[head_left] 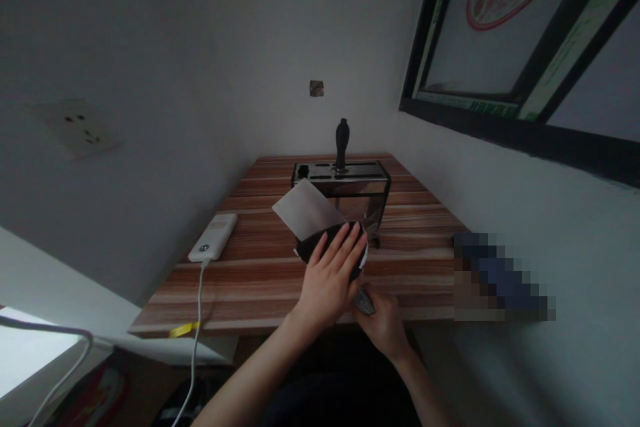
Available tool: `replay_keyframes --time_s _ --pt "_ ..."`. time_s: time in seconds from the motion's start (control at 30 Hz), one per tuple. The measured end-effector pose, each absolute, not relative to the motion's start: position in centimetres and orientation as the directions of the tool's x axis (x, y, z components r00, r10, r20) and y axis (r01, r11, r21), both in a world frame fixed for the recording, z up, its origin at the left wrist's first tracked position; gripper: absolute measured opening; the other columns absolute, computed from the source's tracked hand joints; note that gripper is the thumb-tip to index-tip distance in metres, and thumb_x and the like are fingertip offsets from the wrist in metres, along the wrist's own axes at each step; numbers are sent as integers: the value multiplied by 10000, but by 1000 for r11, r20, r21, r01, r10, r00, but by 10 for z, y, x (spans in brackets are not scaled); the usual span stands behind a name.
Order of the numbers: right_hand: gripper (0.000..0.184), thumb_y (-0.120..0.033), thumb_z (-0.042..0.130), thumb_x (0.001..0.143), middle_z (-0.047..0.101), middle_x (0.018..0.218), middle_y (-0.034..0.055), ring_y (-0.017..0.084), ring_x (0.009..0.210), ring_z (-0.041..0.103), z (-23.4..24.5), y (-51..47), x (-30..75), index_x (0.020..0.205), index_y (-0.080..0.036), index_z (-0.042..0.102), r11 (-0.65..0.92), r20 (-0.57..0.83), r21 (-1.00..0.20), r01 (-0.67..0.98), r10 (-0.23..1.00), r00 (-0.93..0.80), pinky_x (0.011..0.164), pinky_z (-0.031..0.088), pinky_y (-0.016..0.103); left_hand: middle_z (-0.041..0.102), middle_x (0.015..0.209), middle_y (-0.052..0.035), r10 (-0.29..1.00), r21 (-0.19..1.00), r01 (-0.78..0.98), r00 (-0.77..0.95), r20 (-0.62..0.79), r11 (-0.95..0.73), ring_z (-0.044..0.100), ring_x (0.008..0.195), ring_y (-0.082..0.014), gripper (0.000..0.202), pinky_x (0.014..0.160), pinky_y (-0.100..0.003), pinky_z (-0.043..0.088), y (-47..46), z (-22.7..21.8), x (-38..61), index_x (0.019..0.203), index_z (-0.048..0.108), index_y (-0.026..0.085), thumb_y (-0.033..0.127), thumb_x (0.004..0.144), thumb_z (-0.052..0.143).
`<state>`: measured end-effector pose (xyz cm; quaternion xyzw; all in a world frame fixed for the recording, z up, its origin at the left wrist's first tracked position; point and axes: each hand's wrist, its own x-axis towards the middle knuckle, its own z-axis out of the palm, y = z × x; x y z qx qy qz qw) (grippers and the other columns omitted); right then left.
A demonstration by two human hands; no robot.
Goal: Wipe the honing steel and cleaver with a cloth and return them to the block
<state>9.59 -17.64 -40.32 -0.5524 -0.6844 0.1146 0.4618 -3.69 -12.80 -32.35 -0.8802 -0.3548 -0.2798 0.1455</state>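
My right hand (383, 321) is closed around the grey metal handle (364, 301) of a cleaver. The broad, pale blade (307, 208) points up and to the left above the table. A black cloth (325, 235) with white bits at its edges lies across the lower blade. Over it, my left hand (331, 273) presses the cloth to the blade, fingers stretched close together and the thumb hidden. Just behind the blade stands a knife block (377, 188) with a dark frame and clear sides. One black-handled tool (342, 141) stands upright in its top.
A white power bank (214, 237) with a white cable (200, 300) lies at the table's left edge. Yellow tape (184, 329) is on the front edge. A blurred-out dark item (500, 277) is at the right. Walls enclose the wood-grain table (270, 287) on three sides.
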Motion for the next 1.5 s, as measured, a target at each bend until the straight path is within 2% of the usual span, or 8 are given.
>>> replay_keyframes --time_s 0.07,0.2,0.4,0.53,0.67,0.9,1.13,1.5 --pt "70 -226 554 773 642 618 37 154 539 602 -404 -176 97 726 -176 567 373 513 -667 645 858 34 516 402 220 264 1502 10 533 -78 689 622 573 -721 213 1392 -172 558 1139 -382 173 -133 -328 -35 1441 257 211 333 917 405" --pt "148 -260 527 787 668 614 69 185 553 635 -403 -175 97 680 -174 581 391 532 -674 627 846 44 499 413 236 215 1516 26 504 -97 633 690 520 -768 182 1400 -158 560 1141 -368 155 -140 -334 -33 1440 253 217 384 924 391" --pt "173 -268 530 767 654 557 63 171 478 601 -400 -175 96 633 -172 584 399 526 -692 601 850 41 447 388 233 209 1516 35 432 -119 541 769 472 -833 138 1407 -130 537 1148 -347 97 -140 -333 -41 1432 267 212 375 933 378" --pt "180 -263 530 765 620 510 44 146 431 556 -402 -175 97 612 -176 568 399 550 -655 642 834 42 434 366 226 229 1513 33 410 -158 524 791 455 -837 141 1407 -137 546 1142 -354 137 -138 -330 -43 1432 267 210 378 928 394" --pt "191 -275 517 784 616 518 42 154 454 573 -405 -174 98 622 -181 556 422 589 -621 660 807 38 452 377 228 254 1509 35 433 -189 561 776 458 -806 171 1402 -146 546 1128 -357 201 -140 -327 -40 1429 274 235 402 926 402" --pt "106 -235 541 786 619 582 19 141 512 585 -404 -175 97 691 -187 544 392 555 -617 683 831 25 501 386 213 247 1510 19 513 -174 679 676 529 -713 211 1393 -179 580 1130 -382 196 -134 -320 -41 1445 240 242 387 915 425" --pt "171 -269 548 815 551 549 -18 102 486 515 -403 -177 95 665 -192 517 361 501 -656 663 865 24 509 368 195 239 1511 -8 584 -92 783 531 614 -615 197 1397 -194 530 1140 -406 126 -112 -300 -53 1438 274 228 312 928 395" --pt "205 -270 543 817 535 522 -16 106 462 500 -400 -178 95 634 -205 478 363 514 -616 699 858 8 493 354 204 228 1518 -61 617 45 860 328 715 -509 155 1406 -225 535 1136 -467 125 -76 -274 -78 1446 251 202 249 926 369"
